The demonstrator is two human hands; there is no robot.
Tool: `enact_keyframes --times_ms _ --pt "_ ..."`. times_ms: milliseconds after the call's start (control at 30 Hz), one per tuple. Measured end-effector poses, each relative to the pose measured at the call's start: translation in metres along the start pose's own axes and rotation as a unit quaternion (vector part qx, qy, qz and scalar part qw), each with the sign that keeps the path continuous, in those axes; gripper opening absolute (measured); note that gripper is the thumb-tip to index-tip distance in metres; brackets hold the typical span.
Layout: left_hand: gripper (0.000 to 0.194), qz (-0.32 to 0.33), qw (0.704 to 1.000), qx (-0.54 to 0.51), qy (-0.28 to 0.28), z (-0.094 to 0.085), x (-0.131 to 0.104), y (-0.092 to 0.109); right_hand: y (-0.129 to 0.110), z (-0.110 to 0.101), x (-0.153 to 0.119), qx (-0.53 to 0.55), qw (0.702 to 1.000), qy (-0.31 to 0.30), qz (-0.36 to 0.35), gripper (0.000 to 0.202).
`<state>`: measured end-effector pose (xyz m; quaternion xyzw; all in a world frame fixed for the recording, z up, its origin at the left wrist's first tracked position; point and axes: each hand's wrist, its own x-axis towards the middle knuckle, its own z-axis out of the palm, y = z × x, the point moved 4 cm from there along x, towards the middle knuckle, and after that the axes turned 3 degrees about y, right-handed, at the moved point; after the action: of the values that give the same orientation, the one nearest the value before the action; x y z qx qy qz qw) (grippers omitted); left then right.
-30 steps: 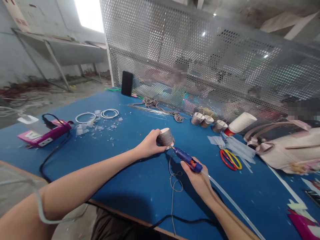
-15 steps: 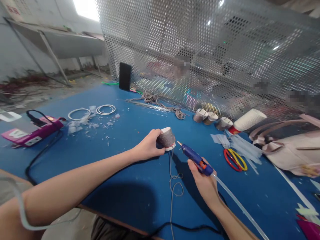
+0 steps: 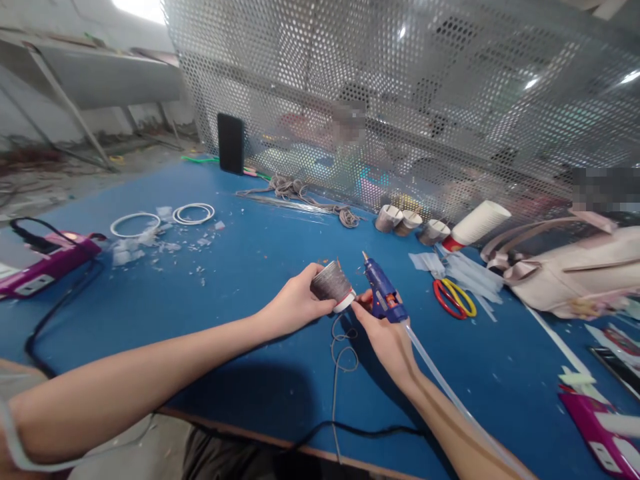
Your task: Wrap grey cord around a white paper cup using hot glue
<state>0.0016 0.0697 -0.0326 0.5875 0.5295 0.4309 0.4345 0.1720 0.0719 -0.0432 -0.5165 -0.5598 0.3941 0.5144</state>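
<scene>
My left hand [image 3: 295,297] grips a paper cup [image 3: 331,283] wound with grey cord, tilted with its white end toward the lower right. A loose grey cord [image 3: 335,387] trails from the cup down over the table's front edge. My right hand [image 3: 387,343] is closed around a blue hot glue gun [image 3: 381,287], its nozzle pointing up and away. A long clear glue stick [image 3: 440,377] sticks out of the gun's back. The right fingertips are at the cup's white end; whether they press the cord there is hard to make out.
Several cord-wrapped cups [image 3: 411,221] and a stack of white paper cups [image 3: 477,225] line the perforated metal screen [image 3: 300,87]. Red-and-yellow scissors [image 3: 454,298] lie right, near a pink bag [image 3: 575,267]. White rings [image 3: 194,213] and a purple power strip [image 3: 50,263] are left.
My right hand has come left to the cup, and the glue gun's nozzle now points more upward. The cup has tilted in my left hand. The whole view has shifted slightly.
</scene>
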Motion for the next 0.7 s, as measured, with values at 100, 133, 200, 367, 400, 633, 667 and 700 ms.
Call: enact_keyframes --times_ms 100,133,200,367,400,633,667,700 --pt "0.039 -0.001 1.000 0.017 -0.019 0.002 -0.002 0.001 -0.001 -0.002 0.001 -0.009 1.000 0.007 0.006 0.027" --pt "0.041 0.001 0.999 0.027 -0.023 0.002 -0.003 0.001 -0.001 -0.003 0.002 -0.011 1.000 0.006 0.010 0.026" --pt "0.044 0.007 0.998 0.048 -0.026 0.002 -0.004 0.003 -0.002 -0.004 0.002 -0.017 1.000 0.004 0.014 0.026" --pt "0.043 0.021 0.995 0.092 -0.024 -0.001 -0.003 0.007 -0.010 -0.006 -0.001 -0.021 1.000 -0.001 0.001 0.023" --pt "0.043 0.024 0.995 0.096 -0.026 -0.001 -0.002 0.007 -0.012 -0.007 -0.001 -0.024 1.000 -0.001 -0.005 0.023" --pt "0.047 0.056 0.989 0.135 -0.028 -0.001 -0.003 0.008 -0.018 -0.009 -0.011 -0.040 0.998 -0.039 -0.037 0.019" --pt "0.048 0.064 0.988 0.139 -0.024 -0.001 -0.003 0.008 -0.019 -0.010 -0.012 -0.040 0.997 -0.046 -0.041 0.018" --pt "0.050 0.071 0.987 0.143 -0.020 -0.001 -0.003 0.008 -0.019 -0.010 -0.013 -0.039 0.997 -0.050 -0.045 0.018"
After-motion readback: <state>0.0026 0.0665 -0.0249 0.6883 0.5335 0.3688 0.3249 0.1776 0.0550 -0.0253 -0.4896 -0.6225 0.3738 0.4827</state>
